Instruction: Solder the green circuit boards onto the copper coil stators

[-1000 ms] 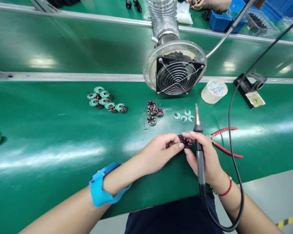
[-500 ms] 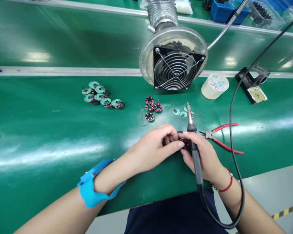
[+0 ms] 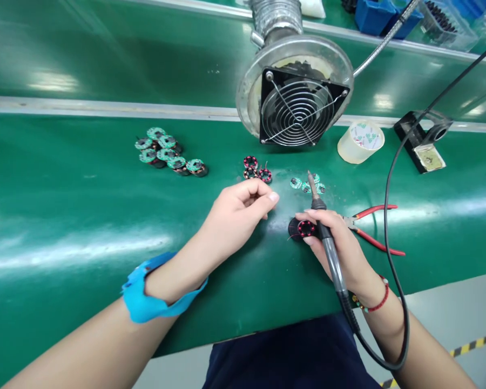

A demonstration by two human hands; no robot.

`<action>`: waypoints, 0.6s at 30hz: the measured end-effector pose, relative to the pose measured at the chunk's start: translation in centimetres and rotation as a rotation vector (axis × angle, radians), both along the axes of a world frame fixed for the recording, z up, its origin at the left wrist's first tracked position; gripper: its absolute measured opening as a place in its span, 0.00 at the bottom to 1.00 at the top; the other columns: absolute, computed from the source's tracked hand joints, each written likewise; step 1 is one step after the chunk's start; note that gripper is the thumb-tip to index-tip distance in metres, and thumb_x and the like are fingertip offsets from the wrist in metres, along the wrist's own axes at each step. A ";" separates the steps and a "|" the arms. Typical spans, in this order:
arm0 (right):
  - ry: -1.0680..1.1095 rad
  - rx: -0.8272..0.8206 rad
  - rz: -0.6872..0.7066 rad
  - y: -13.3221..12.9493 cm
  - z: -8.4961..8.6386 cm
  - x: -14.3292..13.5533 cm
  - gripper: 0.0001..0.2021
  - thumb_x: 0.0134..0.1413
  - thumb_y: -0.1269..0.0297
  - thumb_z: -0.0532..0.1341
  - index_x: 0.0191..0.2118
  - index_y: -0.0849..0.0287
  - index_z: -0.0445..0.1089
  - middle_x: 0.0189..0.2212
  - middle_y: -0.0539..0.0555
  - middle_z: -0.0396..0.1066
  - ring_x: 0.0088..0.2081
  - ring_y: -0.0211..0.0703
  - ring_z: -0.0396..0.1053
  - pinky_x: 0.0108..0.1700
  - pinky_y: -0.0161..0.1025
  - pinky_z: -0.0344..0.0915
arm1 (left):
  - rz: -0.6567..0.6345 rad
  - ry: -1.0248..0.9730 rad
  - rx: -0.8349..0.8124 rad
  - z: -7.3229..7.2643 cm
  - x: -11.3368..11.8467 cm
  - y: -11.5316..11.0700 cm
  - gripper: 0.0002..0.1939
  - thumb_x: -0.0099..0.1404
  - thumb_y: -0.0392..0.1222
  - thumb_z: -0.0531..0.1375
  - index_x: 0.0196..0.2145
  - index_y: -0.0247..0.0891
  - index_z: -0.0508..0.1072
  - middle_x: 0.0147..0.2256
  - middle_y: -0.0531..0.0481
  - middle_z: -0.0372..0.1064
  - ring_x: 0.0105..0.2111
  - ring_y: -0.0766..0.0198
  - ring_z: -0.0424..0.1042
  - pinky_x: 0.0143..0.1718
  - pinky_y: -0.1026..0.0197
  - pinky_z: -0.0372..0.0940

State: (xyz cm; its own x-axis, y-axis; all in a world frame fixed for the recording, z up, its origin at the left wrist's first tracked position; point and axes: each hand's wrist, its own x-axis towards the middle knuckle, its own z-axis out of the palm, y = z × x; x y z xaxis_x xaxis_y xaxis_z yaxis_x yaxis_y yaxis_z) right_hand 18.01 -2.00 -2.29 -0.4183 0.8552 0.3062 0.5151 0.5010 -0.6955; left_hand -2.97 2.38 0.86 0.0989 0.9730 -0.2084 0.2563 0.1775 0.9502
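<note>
My right hand is closed around a soldering iron, its tip pointing away from me. The thumb and fingertips of that hand also touch a small wound coil ring with red windings, which sits at a black round piece. A thin wire sticks out on its left. My left hand is apart from it, fingers pinched together just in front of a few loose coil rings. Whatever the left fingers hold, if anything, is hidden. Small green circuit boards lie beyond the iron's tip.
Red-handled pliers lie right of my right hand. A fume extractor fan hangs at the back, with a tape roll and iron stand beside it. Several coils with green boards stand left. The iron's cable loops at right.
My left hand has left the coil ring and moved left towards the loose coil rings, covering the nearest one. The right hand keeps the iron and stays by the coil ring.
</note>
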 end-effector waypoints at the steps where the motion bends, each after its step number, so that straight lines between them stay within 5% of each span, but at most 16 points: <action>1: -0.016 -0.024 0.011 0.2 -0.1 0.0 0.21 0.63 0.70 0.57 0.59 0.49 0.57 0.51 0.56 0.73 0.53 0.49 0.69 0.54 0.52 0.66 | 0.003 0.018 0.013 0.1 0.0 0.0 0.10 0.60 0.44 0.59 0.24 0.37 0.67 0.22 0.56 0.63 0.23 0.69 0.59 0.26 0.65 0.55; 7: -0.141 -0.077 0.010 0.5 -0.2 0.1 0.18 0.63 0.73 0.54 0.57 0.54 0.61 0.52 0.59 0.71 0.55 0.51 0.68 0.54 0.53 0.66 | 0.001 0.103 0.083 0.4 -0.2 0.0 0.10 0.61 0.44 0.58 0.25 0.37 0.67 0.23 0.56 0.63 0.25 0.68 0.61 0.28 0.65 0.57; 11: -0.137 -0.013 -0.045 0.1 -0.2 0.3 0.22 0.59 0.75 0.55 0.59 0.55 0.60 0.55 0.60 0.69 0.56 0.53 0.66 0.55 0.55 0.65 | -0.114 0.219 0.136 0.5 -0.4 0.9 0.10 0.63 0.45 0.56 0.28 0.37 0.69 0.25 0.55 0.64 0.26 0.66 0.62 0.29 0.63 0.58; 18: 0.014 0.026 -0.223 0.2 -0.3 0.9 0.20 0.59 0.73 0.55 0.56 0.53 0.63 0.50 0.58 0.72 0.52 0.52 0.69 0.54 0.55 0.67 | -0.410 0.830 0.381 -0.2 2.9 4.1 0.12 0.66 0.37 0.54 0.44 0.35 0.73 0.44 0.42 0.69 0.43 0.53 0.70 0.44 0.54 0.64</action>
